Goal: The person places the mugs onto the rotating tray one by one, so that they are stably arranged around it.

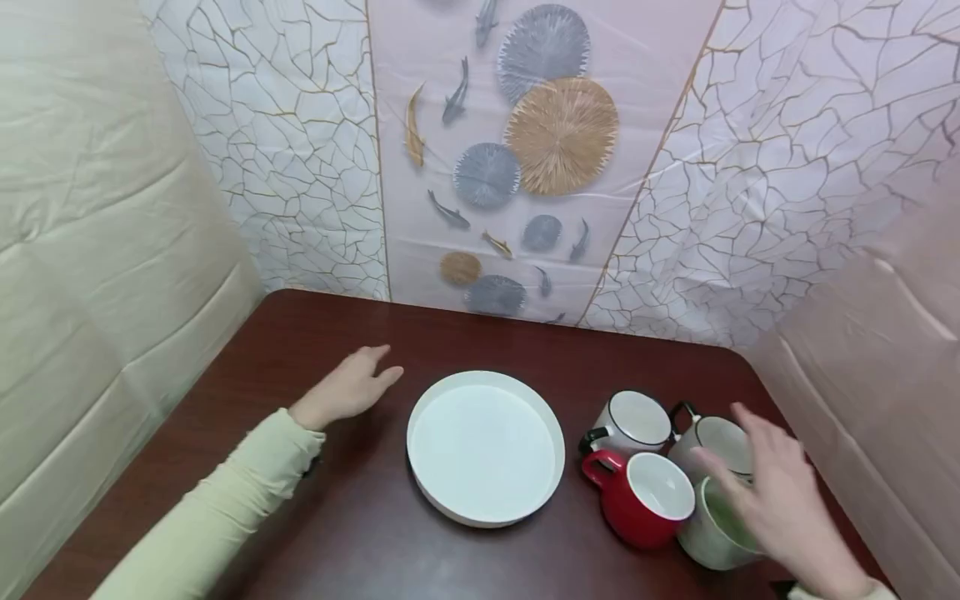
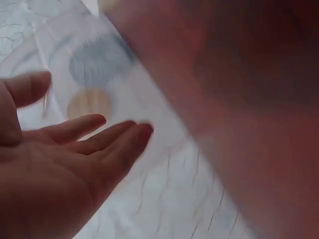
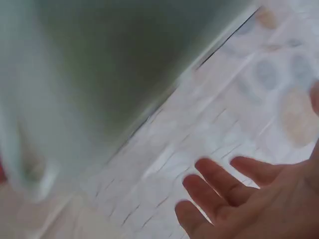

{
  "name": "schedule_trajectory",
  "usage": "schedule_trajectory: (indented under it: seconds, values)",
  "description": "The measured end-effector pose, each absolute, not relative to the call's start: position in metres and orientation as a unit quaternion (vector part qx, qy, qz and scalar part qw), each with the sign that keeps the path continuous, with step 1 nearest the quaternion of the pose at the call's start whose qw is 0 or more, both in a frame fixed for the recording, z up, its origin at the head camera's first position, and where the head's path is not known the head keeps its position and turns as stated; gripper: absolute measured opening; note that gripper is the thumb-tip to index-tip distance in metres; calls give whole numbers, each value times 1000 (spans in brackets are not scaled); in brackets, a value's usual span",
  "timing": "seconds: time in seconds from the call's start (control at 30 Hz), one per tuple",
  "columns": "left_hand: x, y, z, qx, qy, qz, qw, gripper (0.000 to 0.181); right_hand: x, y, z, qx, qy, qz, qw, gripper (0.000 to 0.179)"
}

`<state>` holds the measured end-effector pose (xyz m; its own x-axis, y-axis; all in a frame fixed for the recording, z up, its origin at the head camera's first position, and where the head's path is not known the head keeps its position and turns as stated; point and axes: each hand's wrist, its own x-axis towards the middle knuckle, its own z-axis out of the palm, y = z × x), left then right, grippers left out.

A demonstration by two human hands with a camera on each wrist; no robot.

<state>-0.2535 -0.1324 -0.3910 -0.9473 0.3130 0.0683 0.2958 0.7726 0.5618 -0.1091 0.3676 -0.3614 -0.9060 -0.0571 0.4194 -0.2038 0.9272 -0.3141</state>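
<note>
My left hand [image 1: 347,390] hovers above the table, left of a round white tray [image 1: 486,454] with a low rim. Its fingers are spread and hold nothing, as the left wrist view also shows. On the right, my right hand [image 1: 783,492] is over the mugs, slightly blurred, with fingers extended and nothing gripped. Nearest to it are a pale green mug [image 1: 705,529], partly hidden by the hand, and a white mug with a black handle [image 1: 718,446]. Left of those stand a red mug [image 1: 637,510] and another white mug with a black rim [image 1: 637,417].
A dark reddish-brown table [image 1: 330,517] carries everything. Behind it hangs a patterned backdrop [image 1: 487,233] with fish and round motifs. Padded cream panels [image 1: 97,317] close in the left and right sides.
</note>
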Motion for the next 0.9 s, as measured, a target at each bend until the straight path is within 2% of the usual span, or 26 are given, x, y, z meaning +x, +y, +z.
schedule_trajectory:
  seconds: [0.1, 0.2, 0.3, 0.43, 0.67, 0.9]
  values:
    - [-260, -109, -406, 142, 920, 363, 42, 53, -106, 335, -369, 79, -962, 165, 203, 82]
    - [-263, -87, -421, 121, 905, 404, 60, 46, -105, 314, -376, 89, -971, 114, 192, 91]
    - [-264, -74, -434, 108, 895, 426, 73, 39, -105, 307, -383, 97, -976, 63, 186, 103]
    - [-263, -66, -439, 97, 889, 441, 72, 32, -106, 309, -391, 95, -976, 50, 188, 110]
    - [-261, -72, -440, 76, 879, 465, 69, 29, -104, 305, -393, 91, -975, 79, 184, 98]
    - [-258, -75, -440, 93, 876, 468, 69, 28, -103, 301, -391, 78, -981, 105, 141, 85]
